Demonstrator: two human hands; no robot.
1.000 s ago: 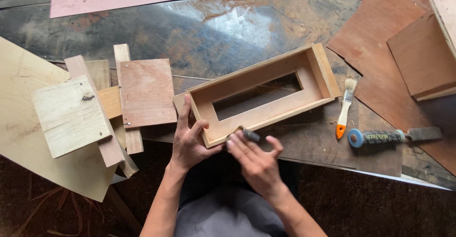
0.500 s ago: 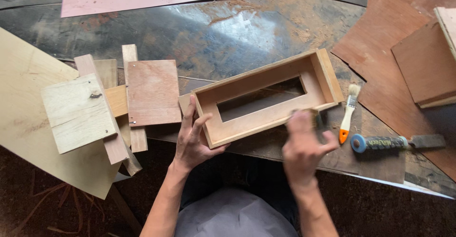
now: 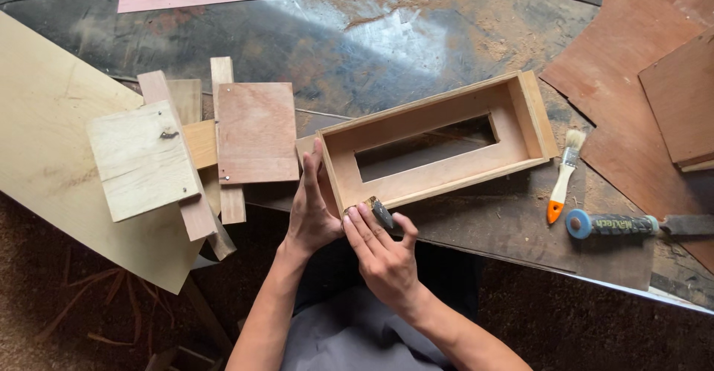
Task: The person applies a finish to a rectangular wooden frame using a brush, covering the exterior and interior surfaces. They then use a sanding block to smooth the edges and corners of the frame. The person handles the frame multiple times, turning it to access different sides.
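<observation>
Fingers (image 3: 370, 226) of the right hand (image 3: 387, 256) pinched a small dark sanding piece (image 3: 379, 211) against the near left corner of the open wooden box frame (image 3: 435, 144). Flat, straight-fingered, the left hand (image 3: 311, 207) pressed its left end. Pale, unfinished, it lay on a dusty dark surface (image 3: 335, 43) beside plywood offcuts (image 3: 256, 133), a paintbrush (image 3: 561, 181) and a blue-handled file (image 3: 632, 226).

Left hand (image 3: 311, 211) lies flat and open, fingers extended together and pointing away from the body, thumb tucked toward the right hand. Right hand (image 3: 383, 256) sits just beside it, touching at the thumb side, fingers curled in a pinch around a small dark piece. Both forearms are bare and converge from the lower edge, elbows bent.
</observation>
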